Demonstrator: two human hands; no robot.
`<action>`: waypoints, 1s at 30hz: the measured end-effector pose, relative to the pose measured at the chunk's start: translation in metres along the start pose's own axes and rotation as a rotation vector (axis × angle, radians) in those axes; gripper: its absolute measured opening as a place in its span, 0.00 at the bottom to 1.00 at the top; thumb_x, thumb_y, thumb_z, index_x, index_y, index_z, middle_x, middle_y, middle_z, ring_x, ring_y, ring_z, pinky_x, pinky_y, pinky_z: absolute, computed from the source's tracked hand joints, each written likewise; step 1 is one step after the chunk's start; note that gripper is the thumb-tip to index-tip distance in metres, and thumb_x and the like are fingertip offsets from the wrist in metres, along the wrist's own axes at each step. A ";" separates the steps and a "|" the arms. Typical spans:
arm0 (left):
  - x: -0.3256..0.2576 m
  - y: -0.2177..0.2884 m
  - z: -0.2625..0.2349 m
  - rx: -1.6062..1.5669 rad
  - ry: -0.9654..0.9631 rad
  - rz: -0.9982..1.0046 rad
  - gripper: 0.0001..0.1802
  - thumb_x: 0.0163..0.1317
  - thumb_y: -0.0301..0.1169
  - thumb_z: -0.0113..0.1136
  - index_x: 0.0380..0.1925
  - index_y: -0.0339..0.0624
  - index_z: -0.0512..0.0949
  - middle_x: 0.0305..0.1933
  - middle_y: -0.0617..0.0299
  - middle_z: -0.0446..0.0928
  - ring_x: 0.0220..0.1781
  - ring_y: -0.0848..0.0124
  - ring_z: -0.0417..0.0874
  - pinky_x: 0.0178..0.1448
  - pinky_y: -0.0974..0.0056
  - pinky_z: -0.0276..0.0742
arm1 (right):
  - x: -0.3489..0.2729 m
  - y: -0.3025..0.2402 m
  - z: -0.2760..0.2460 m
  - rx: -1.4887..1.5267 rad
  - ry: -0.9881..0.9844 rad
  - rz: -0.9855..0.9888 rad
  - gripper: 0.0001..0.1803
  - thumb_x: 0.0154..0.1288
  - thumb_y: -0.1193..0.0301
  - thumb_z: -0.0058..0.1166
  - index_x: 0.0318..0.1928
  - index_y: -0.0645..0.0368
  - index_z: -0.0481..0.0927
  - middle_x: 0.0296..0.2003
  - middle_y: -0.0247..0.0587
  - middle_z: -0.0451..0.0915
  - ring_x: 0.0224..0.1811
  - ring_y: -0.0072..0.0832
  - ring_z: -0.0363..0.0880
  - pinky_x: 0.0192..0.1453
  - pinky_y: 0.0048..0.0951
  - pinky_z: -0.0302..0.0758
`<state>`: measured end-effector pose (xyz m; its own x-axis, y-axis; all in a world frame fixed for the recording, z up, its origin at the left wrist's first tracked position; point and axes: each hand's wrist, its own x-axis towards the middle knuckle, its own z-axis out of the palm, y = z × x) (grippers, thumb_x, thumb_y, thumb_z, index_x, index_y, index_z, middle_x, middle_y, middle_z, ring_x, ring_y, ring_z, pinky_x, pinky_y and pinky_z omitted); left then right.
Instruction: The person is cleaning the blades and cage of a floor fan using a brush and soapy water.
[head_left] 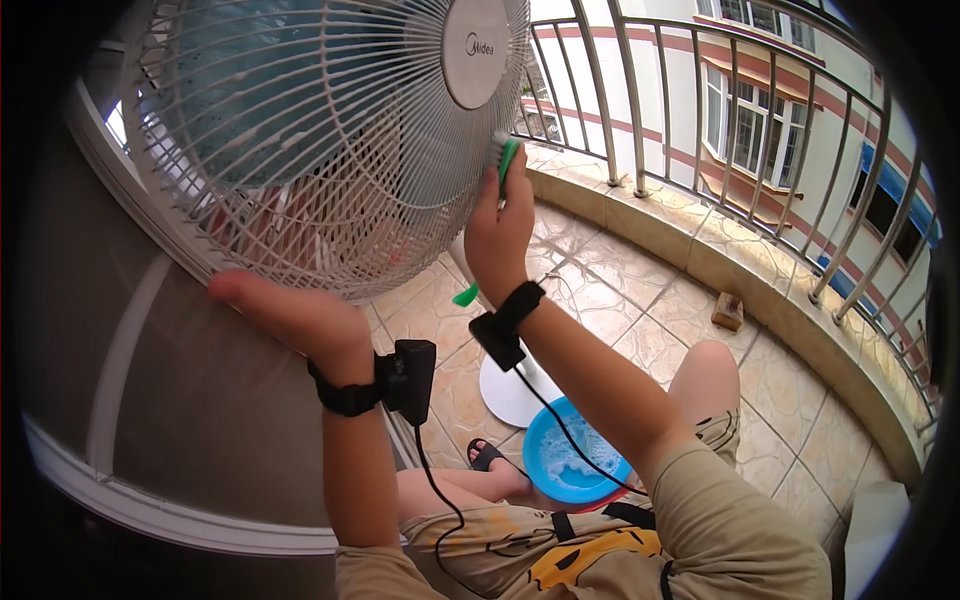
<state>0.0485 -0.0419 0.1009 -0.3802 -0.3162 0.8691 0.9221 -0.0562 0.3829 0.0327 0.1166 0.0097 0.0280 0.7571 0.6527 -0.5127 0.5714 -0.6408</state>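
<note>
A white pedestal fan [475, 60] with a wire grille fills the upper left, its bluish blades showing through the wires. My right hand [500, 235] is closed round a green-handled brush [511, 155], whose pale bristles meet the grille's right side. The lower end of the green handle sticks out below the palm. At the lower edge of the grille, my left hand [310, 320] grips the fan, thumb out to the left. Its other fingers are mostly hidden by the grille and blurred. Black straps with small boxes and cables circle both wrists.
A blue basin [533, 468] of foamy water stands on the tiled floor beside the fan's round white base [505, 392]. A small brown block [728, 311] lies near the tiled ledge [690, 235] under the metal railing [735, 130]. A dark framed panel [220, 400] borders the left.
</note>
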 end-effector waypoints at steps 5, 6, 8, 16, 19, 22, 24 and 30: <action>-0.001 0.007 0.001 -0.124 -0.104 -0.120 0.48 0.78 0.62 0.28 0.77 0.27 0.42 0.83 0.41 0.42 0.83 0.56 0.50 0.84 0.55 0.45 | -0.046 -0.046 -0.012 0.044 -0.074 -0.034 0.31 0.76 0.76 0.46 0.74 0.73 0.56 0.44 0.55 0.73 0.44 0.43 0.74 0.51 0.37 0.72; -0.002 0.010 0.004 -0.098 -0.113 -0.100 0.47 0.78 0.62 0.27 0.77 0.27 0.43 0.82 0.41 0.44 0.82 0.56 0.51 0.84 0.56 0.46 | -0.051 -0.051 -0.013 0.043 -0.055 -0.093 0.31 0.77 0.73 0.46 0.75 0.71 0.56 0.46 0.53 0.74 0.44 0.38 0.75 0.51 0.35 0.73; -0.001 0.017 0.006 -0.076 -0.127 -0.077 0.47 0.78 0.62 0.27 0.77 0.28 0.44 0.82 0.41 0.45 0.81 0.55 0.53 0.83 0.56 0.48 | -0.060 -0.061 -0.017 0.041 -0.071 -0.122 0.34 0.74 0.76 0.48 0.76 0.71 0.54 0.45 0.54 0.72 0.43 0.42 0.73 0.50 0.36 0.73; -0.002 0.016 0.011 -0.053 -0.081 -0.031 0.46 0.79 0.60 0.25 0.70 0.21 0.57 0.72 0.33 0.62 0.70 0.51 0.70 0.73 0.54 0.67 | -0.066 -0.068 -0.036 0.101 -0.231 -0.343 0.41 0.66 0.83 0.58 0.77 0.70 0.54 0.49 0.55 0.72 0.44 0.42 0.74 0.48 0.34 0.76; -0.002 0.002 -0.003 -0.007 -0.137 -0.083 0.49 0.77 0.64 0.25 0.74 0.25 0.49 0.78 0.37 0.51 0.78 0.52 0.59 0.79 0.53 0.58 | -0.063 -0.059 -0.038 0.064 -0.251 -0.475 0.36 0.61 0.85 0.62 0.70 0.66 0.67 0.51 0.54 0.71 0.47 0.41 0.74 0.47 0.34 0.77; 0.008 -0.007 -0.018 -0.055 -0.275 0.035 0.50 0.75 0.65 0.34 0.77 0.31 0.45 0.80 0.41 0.49 0.79 0.53 0.58 0.80 0.51 0.60 | -0.060 -0.055 -0.030 0.078 -0.273 -0.603 0.30 0.57 0.86 0.64 0.62 0.57 0.77 0.51 0.52 0.71 0.49 0.41 0.73 0.46 0.33 0.77; 0.007 0.020 -0.008 -0.002 -0.300 -0.034 0.49 0.73 0.61 0.47 0.77 0.33 0.47 0.77 0.42 0.56 0.74 0.52 0.67 0.76 0.49 0.68 | -0.047 -0.040 -0.030 0.054 -0.277 -0.655 0.31 0.56 0.87 0.64 0.61 0.53 0.79 0.51 0.50 0.71 0.48 0.41 0.73 0.46 0.34 0.77; 0.015 0.000 -0.033 -0.234 -0.317 -0.136 0.49 0.70 0.59 0.55 0.76 0.33 0.50 0.73 0.41 0.61 0.70 0.50 0.72 0.72 0.47 0.73 | 0.030 0.016 -0.026 -0.034 -0.097 -0.685 0.33 0.63 0.85 0.58 0.69 0.61 0.71 0.48 0.51 0.73 0.47 0.40 0.75 0.47 0.33 0.78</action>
<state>0.0456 -0.0780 0.1033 -0.4695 0.0139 0.8828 0.8395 -0.3027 0.4512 0.0479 0.1567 0.0088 0.2584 0.1912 0.9469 -0.3792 0.9216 -0.0827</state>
